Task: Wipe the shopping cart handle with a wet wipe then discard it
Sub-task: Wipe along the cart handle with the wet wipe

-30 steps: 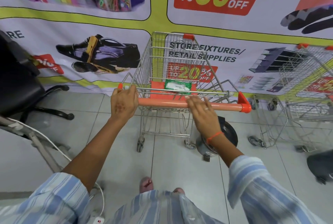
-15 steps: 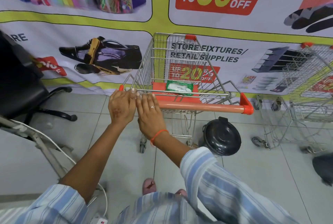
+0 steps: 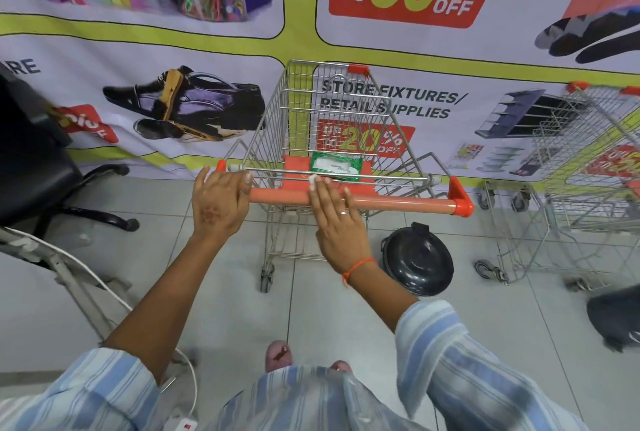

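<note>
Hands rested on the orange handle [image 3: 398, 202] of a wire shopping cart [image 3: 332, 125] that stood against a printed sale banner [image 3: 207, 49]. The left hand [image 3: 220, 203] was curled over the handle's left end, at about ten o'clock from the frame's middle, fingers wrapped forward around the bar. The right hand [image 3: 337, 219] lay flatter on the bar, near its middle, fingers stretched forward over it; a scrap of white wipe [image 3: 312, 178] showed at the fingertips, pressed between hand and handle. How firmly that hand closed on the wipe could not be told. A red thread [image 3: 356, 268] circled the right wrist, and striped blue sleeves [image 3: 467, 361] covered both upper arms.

Inside the cart, on the orange child-seat flap [image 3: 294, 167] just beyond the handle, at twelve o'clock from the right hand, lay a green wipe packet [image 3: 336, 164]. A black round bin [image 3: 419, 259] with its lid shut sat on the tiled floor [image 3: 214, 292] at four o'clock from the right hand, beside the cart's rear wheels. A second cart [image 3: 581, 167] stood at three o'clock, and a black office chair [image 3: 38, 167] at nine o'clock.
</note>
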### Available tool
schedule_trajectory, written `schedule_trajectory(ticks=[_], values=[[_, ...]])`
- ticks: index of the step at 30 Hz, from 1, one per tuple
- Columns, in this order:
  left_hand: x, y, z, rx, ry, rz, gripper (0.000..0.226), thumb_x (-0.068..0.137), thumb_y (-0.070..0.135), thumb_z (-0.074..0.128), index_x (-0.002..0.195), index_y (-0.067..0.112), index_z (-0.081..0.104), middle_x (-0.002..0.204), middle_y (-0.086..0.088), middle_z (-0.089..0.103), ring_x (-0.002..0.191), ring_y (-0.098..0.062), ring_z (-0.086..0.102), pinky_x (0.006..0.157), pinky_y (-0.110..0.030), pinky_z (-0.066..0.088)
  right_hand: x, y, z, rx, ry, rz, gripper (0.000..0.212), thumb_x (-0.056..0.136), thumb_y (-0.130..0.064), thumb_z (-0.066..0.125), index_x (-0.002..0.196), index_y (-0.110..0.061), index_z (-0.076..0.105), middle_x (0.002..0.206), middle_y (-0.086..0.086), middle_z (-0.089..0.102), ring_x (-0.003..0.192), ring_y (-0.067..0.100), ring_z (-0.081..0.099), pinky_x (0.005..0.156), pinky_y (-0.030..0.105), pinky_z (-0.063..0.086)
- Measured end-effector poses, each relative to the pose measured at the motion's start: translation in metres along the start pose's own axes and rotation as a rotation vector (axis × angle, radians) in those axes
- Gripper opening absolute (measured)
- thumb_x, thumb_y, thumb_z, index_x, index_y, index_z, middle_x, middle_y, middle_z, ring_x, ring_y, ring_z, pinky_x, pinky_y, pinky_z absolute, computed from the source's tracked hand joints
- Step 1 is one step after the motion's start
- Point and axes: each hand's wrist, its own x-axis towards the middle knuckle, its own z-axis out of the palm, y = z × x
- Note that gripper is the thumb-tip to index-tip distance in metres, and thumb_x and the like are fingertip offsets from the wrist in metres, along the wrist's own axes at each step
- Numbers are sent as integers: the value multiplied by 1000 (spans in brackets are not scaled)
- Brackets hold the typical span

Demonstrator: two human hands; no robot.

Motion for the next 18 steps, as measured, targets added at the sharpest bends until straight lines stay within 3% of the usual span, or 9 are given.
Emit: schedule_trajectory(ticks=[3, 7, 11, 13, 15, 18], values=[[-1, -1, 1, 24, 19, 25, 51, 97, 32, 25, 96, 5, 68, 88, -17, 73, 90, -34, 63, 103, -46, 34, -20, 32, 4, -40, -15, 79, 81, 76, -8, 44, 148, -7, 8, 158, 12, 19, 146, 28, 14, 117, 44, -6], [-1, -1, 3, 66, 25, 32, 51, 97, 34, 24, 95, 6, 67, 86, -18, 72, 90, -34, 62, 102, -46, 33, -40, 68, 6, -60, -44, 219, 77, 77, -4, 41, 148, -6, 11, 157, 13, 22, 143, 26, 11, 115, 42, -9], [-1, 5, 2, 71, 52, 1, 45, 97, 30, 31, 90, 4, 67, 84, -21, 71, 93, -37, 62, 100, -46, 33, -57, 105, 3, -87, -56, 350, 85, 74, 2, 48, 148, -6, 6, 154, 15, 28, 143, 30, 24, 115, 42, -12], [-1, 8, 4, 80, 42, -23, 45, 96, 30, 31, 89, 4, 67, 85, -21, 71, 98, -37, 61, 100, -46, 33, -60, 111, 6, -122, -29, 410, 77, 78, -2, 40, 148, -3, 8, 152, 18, 33, 141, 33, 29, 116, 42, -15], [-1, 9, 5, 96, 20, -40, 47, 96, 31, 30, 89, 3, 66, 86, -22, 71, 99, -38, 60, 99, -46, 33, -55, 101, 9, -94, -3, 452, 65, 79, -8, 27, 143, 3, 17, 148, 22, 37, 139, 36, 32, 120, 45, 0], [0, 11, 3, 112, 27, -38, 49, 95, 31, 29, 87, 1, 66, 86, -24, 71, 98, -40, 60, 96, -47, 36, -39, 60, 5, -19, -17, 363, 64, 81, -8, 39, 142, 3, 24, 149, 25, 33, 138, 40, 31, 117, 50, 25]])
